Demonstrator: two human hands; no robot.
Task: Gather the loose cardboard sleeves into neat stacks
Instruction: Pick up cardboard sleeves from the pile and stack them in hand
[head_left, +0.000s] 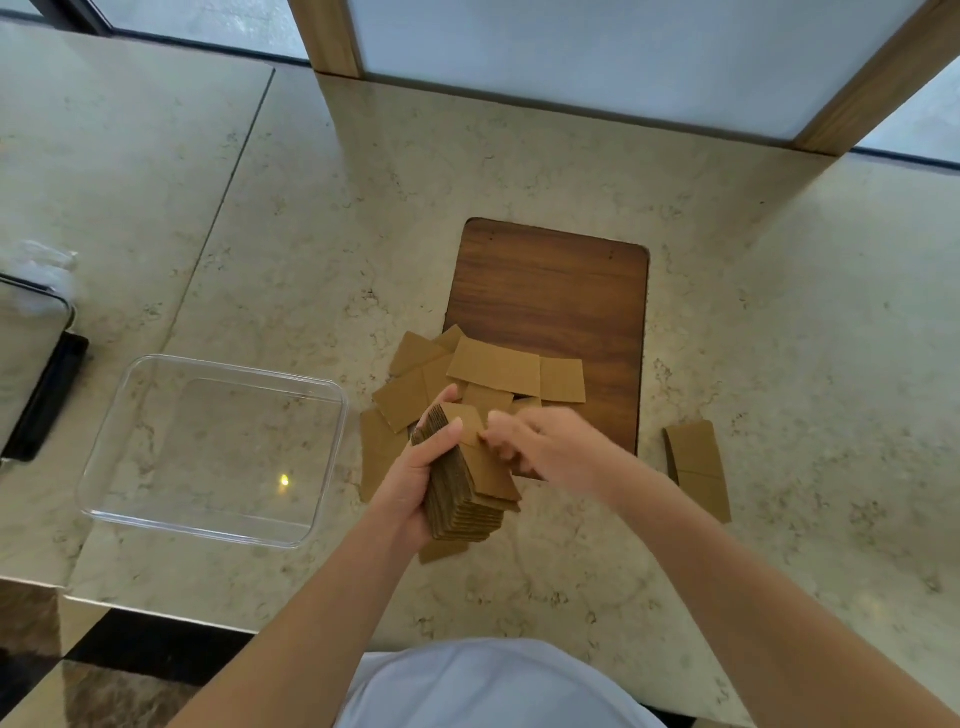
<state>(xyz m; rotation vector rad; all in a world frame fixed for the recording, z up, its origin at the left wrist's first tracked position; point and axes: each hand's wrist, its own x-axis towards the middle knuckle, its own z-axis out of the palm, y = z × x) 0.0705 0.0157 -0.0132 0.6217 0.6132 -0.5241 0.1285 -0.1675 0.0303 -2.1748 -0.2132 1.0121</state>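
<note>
- Left hand (415, 483) grips the thick stack of brown corrugated cardboard sleeves (467, 493) by its long edges, fingers wrapped; light, stiff, apt to fan.
- Right hand (540, 447), blurred: finger state unclear.
- Loose flat brown sleeves (493, 366) at 12 o'clock on the beige marble tabletop (779, 364); likely lifted by edges.
</note>
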